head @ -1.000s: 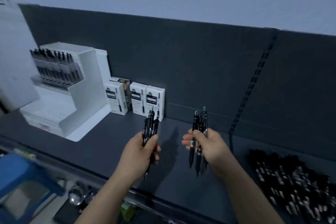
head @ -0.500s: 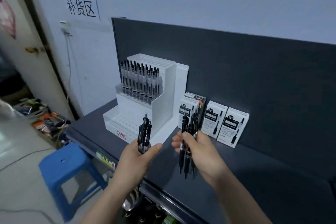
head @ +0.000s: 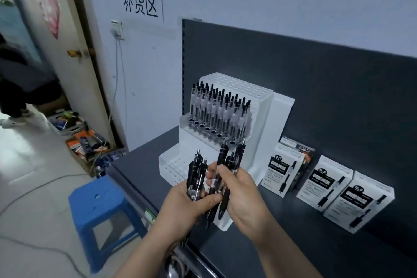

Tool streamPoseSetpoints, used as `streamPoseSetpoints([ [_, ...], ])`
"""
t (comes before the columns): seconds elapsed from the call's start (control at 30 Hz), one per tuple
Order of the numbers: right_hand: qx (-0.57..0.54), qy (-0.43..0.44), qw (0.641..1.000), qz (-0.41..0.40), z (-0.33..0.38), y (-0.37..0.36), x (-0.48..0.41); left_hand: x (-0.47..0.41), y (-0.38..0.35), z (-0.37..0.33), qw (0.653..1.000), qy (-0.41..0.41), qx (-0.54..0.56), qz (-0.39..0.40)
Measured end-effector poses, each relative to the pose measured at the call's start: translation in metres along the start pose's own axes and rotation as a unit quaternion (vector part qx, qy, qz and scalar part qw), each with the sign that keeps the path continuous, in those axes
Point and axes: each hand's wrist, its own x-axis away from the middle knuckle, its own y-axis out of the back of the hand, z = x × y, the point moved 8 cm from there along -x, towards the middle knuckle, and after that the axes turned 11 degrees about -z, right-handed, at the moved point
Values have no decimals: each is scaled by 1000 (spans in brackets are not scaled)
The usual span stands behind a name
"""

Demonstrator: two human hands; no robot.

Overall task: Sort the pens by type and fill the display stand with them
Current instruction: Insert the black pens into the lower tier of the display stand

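closer together now, left hand and right hand each grip black pens; display stand holds clear pens.

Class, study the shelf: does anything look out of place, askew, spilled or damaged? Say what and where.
Nothing looks spilled or damaged. The one oddity: an orange-marked box is tucked behind the leftmost white pen box, out of line with the row. Pens in the display stand stand upright.

Stand's lower tier open; upper pens crowd above.
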Motion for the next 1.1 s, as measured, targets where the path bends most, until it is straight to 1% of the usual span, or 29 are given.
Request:
streamPoseSetpoints([
  [0.13,-31,2,999,-9,-6,-23,-15,-24,15,10,999,27,19,37],
  [0.3,-18,18,999,-48,-16,-55,-28,-57,33,15,992,66,21,105],
  [0.43,24,18,997,-76,-19,-78,-38,-84,51,18,988,79,8,132],
  [0.53,79,49,990,-104,-17,-83,-40,-95,56,15,982,74,0,173],
  [0.63,92,78,986,-110,-15,-93,-42,-106,65,15,980,56,-24,187],
  [0.8,173,158,954,-185,5,-84,-42,-116,87,13,979,47,-38,196],
  [0.9,189,160,952,-180,11,-81,-40,-122,97,11,980,45,-44,189],
  [0.97,181,169,952,-177,19,-81,-37,-132,109,13,985,44,-54,158],
  [1.0,170,183,950,-189,25,-80,-36,-138,116,14,988,46,-58,134],
  [1.1,189,250,918,-244,47,-72,-33,-154,137,21,995,55,-57,67],
])
